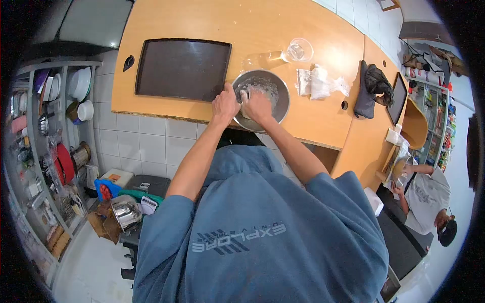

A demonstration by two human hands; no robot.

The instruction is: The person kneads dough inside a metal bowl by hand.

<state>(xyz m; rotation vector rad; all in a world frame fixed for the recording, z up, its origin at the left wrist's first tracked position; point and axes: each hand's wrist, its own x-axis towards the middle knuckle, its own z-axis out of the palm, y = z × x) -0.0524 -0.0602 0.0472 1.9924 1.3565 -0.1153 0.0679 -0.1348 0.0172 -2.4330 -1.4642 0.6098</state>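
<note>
A round metal mixing bowl (284, 103) stands at the table's near edge, its inner wall smeared with pale, wet flour or dough. My left hand (226, 104) grips the bowl's left rim, its thumb pointing up. Inside the bowl, my right hand (256, 105) is pressed down with curled fingers against a pale lump of dough (246, 112). The hand hides most of the lump. Both forearms reach forward from my blue-grey shirt.
A dark baking tray (183, 69) lies left of the bowl. Behind and right are a clear plastic cup (300, 50) and a crumpled white plastic bag (321, 82). Dark cloths (371, 91) lie farther right. Another person (424, 194) holds a bowl at far right.
</note>
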